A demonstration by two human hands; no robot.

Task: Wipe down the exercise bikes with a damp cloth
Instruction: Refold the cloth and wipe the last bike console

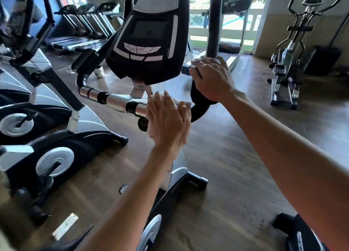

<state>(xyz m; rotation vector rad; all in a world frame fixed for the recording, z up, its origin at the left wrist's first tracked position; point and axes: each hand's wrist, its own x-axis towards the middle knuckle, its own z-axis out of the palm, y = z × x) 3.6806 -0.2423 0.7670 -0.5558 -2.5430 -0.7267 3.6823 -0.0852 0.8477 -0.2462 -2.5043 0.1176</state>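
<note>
Under the bike [151, 48] console, the left hand [167, 122] is held flat with fingers straight against the chrome handlebar [113, 101]. The black grip [200, 99] is clasped by the right hand [211, 78], with a cloth [196, 61] seemingly tucked beneath its fingers. A white cup [99, 71] is seen on the floor [236, 146]; its contents cannot be told.

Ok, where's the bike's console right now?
Head view, top centre: the console sits above the chrome handlebar, just left of the right hand.
</note>
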